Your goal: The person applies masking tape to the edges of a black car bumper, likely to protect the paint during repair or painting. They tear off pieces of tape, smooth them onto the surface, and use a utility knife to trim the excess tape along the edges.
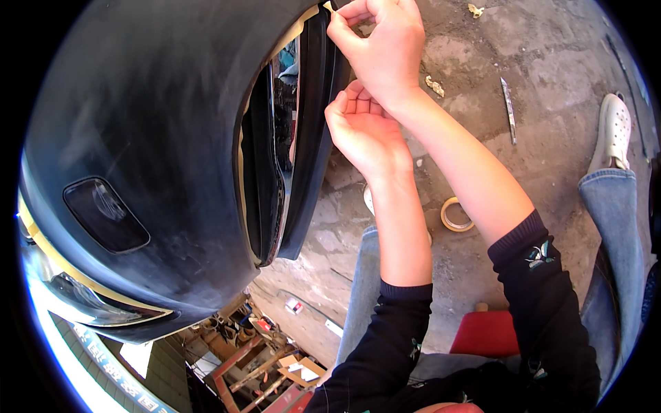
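A large matte dark vehicle body panel [172, 138] fills the left side. Pale yellow masking tape [292, 33] runs along the edge of its curved opening. At the tape's upper end, my right hand [382, 48] pinches it between thumb and fingers. Just below, my left hand [372, 134] is turned palm up with curled fingers beside a black strip-like part [313, 131]; its fingertips are partly hidden, and I cannot make out what they hold. Inside the opening stands a shiny reflective strip [286, 124].
On the stained floor lie a roll of masking tape [446, 219], a slim pen- or knife-like tool [508, 110] and crumpled tape scraps [434, 86]. A red seat [485, 335] is beneath me. A masked lamp [103, 303] and a cluttered rack [241, 372] are lower left.
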Demonstrator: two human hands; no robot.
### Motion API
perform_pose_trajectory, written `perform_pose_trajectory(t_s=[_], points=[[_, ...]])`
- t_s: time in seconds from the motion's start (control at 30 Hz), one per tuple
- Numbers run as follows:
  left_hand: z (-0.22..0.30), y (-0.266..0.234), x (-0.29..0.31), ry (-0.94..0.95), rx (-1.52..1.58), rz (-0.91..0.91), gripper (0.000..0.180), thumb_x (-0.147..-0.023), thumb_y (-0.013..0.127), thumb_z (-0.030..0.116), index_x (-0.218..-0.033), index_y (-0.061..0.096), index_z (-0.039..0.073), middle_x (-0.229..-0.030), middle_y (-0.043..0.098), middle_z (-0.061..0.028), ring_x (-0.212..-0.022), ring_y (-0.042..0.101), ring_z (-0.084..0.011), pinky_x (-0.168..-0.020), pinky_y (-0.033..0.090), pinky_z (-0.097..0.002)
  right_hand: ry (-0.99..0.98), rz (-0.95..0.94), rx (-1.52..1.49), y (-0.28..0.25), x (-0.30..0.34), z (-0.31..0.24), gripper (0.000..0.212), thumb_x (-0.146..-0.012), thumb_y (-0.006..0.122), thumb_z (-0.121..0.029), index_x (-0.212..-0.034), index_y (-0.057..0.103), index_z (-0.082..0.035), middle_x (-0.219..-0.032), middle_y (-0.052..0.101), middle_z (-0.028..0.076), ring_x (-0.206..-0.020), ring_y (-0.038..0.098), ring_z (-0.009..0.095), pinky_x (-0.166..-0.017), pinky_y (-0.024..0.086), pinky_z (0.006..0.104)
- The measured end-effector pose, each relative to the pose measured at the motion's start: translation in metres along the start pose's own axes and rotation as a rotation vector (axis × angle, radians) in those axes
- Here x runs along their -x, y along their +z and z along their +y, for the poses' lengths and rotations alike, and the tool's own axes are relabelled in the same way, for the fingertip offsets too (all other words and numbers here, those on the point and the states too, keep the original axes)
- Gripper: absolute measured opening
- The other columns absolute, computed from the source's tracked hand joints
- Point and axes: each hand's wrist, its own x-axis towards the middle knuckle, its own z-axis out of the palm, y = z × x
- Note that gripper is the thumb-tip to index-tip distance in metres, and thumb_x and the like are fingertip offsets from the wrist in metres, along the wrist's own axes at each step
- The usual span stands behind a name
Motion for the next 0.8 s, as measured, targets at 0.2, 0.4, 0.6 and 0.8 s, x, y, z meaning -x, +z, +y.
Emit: perform_pose_trajectory(t_s=[0.2, 0.4, 0.6, 0.8], points=[[-0.002, -0.002, 0.004, 0.043, -0.011, 0.080, 0.029, -0.094, 0.048, 0.028, -0.098, 0.058, 0.001, -0.099, 0.059, -0.0072, -0.096, 0.056, -0.0172, -0.089, 0.046, -0.0342, -0.193, 0.109, 0.149, 0.012, 0.005, 0.005, 0.022, -0.065, 0.076, -0.006, -0.066, 0.055, -0.011, -0.065, 0.057, 0.002, -0.072, 0.055, 0.025, -0.065, 0.044, 0.0397], [-0.001, -0.004, 0.006, 0.050, -0.002, 0.077, 0.029, -0.092, 0.049, 0.027, -0.099, 0.057, 0.000, -0.100, 0.058, -0.0078, -0.098, 0.055, -0.0182, -0.091, 0.046, -0.0349, -0.276, 0.154, 0.202, 0.017, 0.004, 0.006, 0.022, -0.064, 0.075, -0.006, -0.068, 0.055, -0.012, -0.066, 0.056, 0.002, -0.072, 0.054, 0.024, -0.068, 0.041, 0.0384], [-0.004, -0.006, 0.007, 0.072, -0.002, 0.081, 0.029, -0.094, 0.049, 0.028, -0.100, 0.058, 0.000, -0.099, 0.058, -0.0067, -0.096, 0.055, -0.0160, -0.089, 0.045, -0.0330, -0.353, 0.157, 0.258, 0.019, 0.001, 0.005, 0.020, -0.063, 0.074, -0.007, -0.069, 0.055, -0.012, -0.067, 0.056, 0.001, -0.073, 0.053, 0.023, -0.069, 0.039, 0.0381], [-0.006, -0.005, 0.007, 0.065, 0.008, 0.087, 0.030, -0.094, 0.050, 0.028, -0.102, 0.056, 0.000, -0.101, 0.057, -0.0075, -0.098, 0.055, -0.0168, -0.090, 0.046, -0.0338, -0.324, 0.179, 0.237, 0.019, 0.002, 0.005, 0.021, -0.063, 0.073, -0.006, -0.067, 0.054, -0.012, -0.067, 0.055, 0.001, -0.073, 0.053, 0.023, -0.069, 0.039, 0.0381]])
